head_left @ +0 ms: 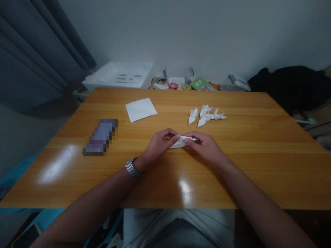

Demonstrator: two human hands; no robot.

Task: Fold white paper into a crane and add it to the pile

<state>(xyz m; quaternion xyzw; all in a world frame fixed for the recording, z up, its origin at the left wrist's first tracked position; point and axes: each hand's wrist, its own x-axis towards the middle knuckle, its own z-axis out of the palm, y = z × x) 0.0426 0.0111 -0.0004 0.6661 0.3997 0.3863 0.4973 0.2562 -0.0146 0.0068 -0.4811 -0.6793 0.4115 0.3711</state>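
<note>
Between my two hands is a small piece of folded white paper [178,143], held just above the wooden table [258,144]. My left hand [161,143], with a silver watch [133,167] at its wrist, pinches the paper's left part with the thumb on top. From the other side my right hand [203,143] grips the right part, thumb on top as well. The fingers beneath the paper are partly hidden. Beyond my hands, several folded white paper cranes [205,115] lie grouped on the table.
A white sheet of paper [141,109] with a perforated edge lies at the back left. Nearer on the left is a blurred-out phone [100,137]. Past the far edge stand a white plastic tray [121,74] and a green packet [203,84]. A black cloth-like heap [289,82] is at right.
</note>
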